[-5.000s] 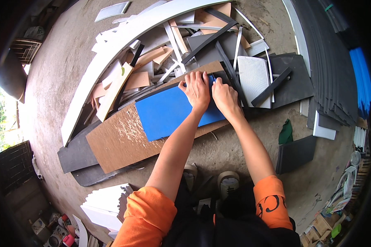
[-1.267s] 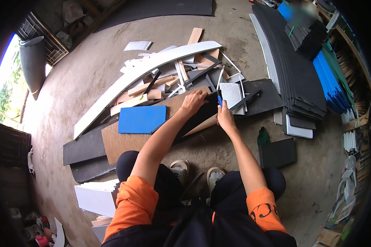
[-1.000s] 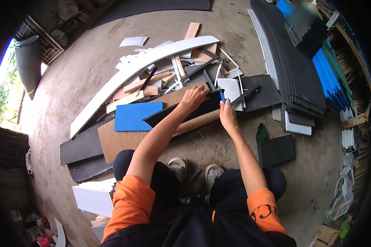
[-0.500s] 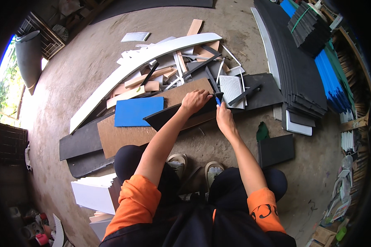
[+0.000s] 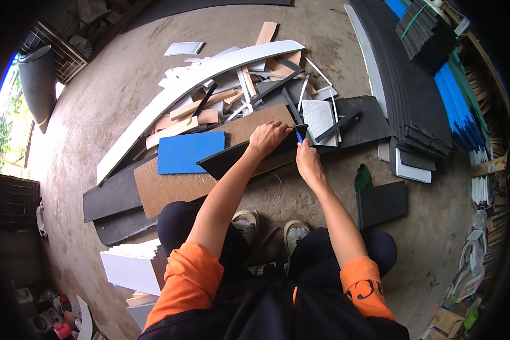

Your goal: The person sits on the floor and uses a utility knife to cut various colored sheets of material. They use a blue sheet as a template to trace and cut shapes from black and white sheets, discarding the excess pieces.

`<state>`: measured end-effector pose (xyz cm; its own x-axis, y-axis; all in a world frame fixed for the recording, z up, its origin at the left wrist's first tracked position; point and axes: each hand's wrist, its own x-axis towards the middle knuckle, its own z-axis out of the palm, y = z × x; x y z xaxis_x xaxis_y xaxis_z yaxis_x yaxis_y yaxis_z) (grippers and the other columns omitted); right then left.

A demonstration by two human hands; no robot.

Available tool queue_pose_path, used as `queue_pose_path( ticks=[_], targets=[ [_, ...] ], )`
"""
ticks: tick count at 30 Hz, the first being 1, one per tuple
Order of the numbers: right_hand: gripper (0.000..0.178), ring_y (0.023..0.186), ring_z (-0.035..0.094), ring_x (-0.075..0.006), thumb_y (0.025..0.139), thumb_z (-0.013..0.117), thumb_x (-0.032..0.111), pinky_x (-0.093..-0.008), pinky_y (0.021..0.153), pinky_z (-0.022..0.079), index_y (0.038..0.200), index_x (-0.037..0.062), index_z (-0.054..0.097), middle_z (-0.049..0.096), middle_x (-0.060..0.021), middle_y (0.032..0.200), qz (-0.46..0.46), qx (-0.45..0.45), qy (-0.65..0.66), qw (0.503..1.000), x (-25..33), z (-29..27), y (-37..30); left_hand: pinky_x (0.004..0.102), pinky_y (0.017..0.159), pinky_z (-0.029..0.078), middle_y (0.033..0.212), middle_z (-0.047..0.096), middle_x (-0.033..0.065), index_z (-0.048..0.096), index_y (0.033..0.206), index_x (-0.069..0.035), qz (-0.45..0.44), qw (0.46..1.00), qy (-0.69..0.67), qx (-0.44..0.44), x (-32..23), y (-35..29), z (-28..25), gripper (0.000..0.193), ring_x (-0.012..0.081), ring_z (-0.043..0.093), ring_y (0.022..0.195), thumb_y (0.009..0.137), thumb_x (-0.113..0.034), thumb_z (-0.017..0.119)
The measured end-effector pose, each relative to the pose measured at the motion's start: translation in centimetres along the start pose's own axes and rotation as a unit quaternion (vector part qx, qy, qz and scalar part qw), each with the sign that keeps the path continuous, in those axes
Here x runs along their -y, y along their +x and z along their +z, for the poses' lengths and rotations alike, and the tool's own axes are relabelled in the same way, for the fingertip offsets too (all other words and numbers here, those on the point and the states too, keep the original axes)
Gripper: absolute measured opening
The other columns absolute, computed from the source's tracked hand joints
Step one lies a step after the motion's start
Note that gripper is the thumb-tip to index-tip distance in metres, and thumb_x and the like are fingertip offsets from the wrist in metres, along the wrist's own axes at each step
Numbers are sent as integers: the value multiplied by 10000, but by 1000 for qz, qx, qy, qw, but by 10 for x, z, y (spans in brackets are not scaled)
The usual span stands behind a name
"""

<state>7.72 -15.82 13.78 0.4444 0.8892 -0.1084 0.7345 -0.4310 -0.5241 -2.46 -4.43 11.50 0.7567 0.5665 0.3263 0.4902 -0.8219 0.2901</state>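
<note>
A black foam sheet (image 5: 232, 161) lies slanted on a brown board (image 5: 170, 191) in front of my knees. My left hand (image 5: 270, 137) is closed at the far right part of this sheet, fingers bent over its upper edge. Close beside it, my right hand (image 5: 309, 161) grips a utility knife (image 5: 300, 137) with a blue handle, pointing away from me at the sheet's right end. The blade is too small to make out. A thin dark piece shows by the left fingertips; its kind is unclear. Left of the sheet rests a blue foam rectangle (image 5: 191, 153).
Behind the board is a heap of foam offcuts (image 5: 209, 107), crossed by a long curved white strip (image 5: 204, 73). Tall stacks of black sheets (image 5: 408, 102) stand on the right. White blocks (image 5: 131, 265) sit by my left knee, and a black piece (image 5: 382, 204) lies on the right.
The view has shifted slightly. Both hands keep nearly the same place on the sheet, and the right hand with the utility knife has moved barely at all.
</note>
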Motion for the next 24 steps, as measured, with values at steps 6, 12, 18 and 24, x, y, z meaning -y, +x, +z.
queue_pose_path(
  ticks=[6, 12, 18, 24],
  targets=[
    [260, 764, 565, -421, 907, 347, 196, -465, 626, 479, 922, -57, 408, 561, -272, 846, 1, 1, -9, 1000, 0, 4, 3, 360, 589, 493, 740, 584, 92, 554, 766, -72, -5, 1000, 0, 2, 2, 2, 0, 300, 273, 588, 723, 860, -337, 451],
    [265, 791, 562, -428, 902, 351, 195, -476, 656, 475, 922, -58, 425, 561, -284, 830, 41, 25, -20, 999, 5, 5, 8, 342, 607, 495, 761, 571, 79, 545, 791, -64, 0, 1000, 6, 18, 3, 0, 3, 268, 240, 580, 779, 829, -325, 495],
    [248, 810, 550, -446, 886, 364, 174, -491, 686, 465, 912, -63, 432, 554, -312, 820, 32, 31, -8, 999, 1, 6, 15, 349, 608, 491, 786, 544, 84, 510, 862, -55, 17, 999, 1, 38, 3, -2, 4, 236, 254, 572, 784, 798, -280, 540],
    [226, 883, 553, -424, 848, 341, 97, -457, 746, 474, 925, -86, 448, 546, -317, 914, 60, 85, -28, 994, 6, 3, 26, 347, 606, 491, 782, 540, 74, 515, 875, -61, 14, 999, 3, 49, 2, -3, 3, 225, 242, 572, 789, 797, -271, 539]
  ],
)
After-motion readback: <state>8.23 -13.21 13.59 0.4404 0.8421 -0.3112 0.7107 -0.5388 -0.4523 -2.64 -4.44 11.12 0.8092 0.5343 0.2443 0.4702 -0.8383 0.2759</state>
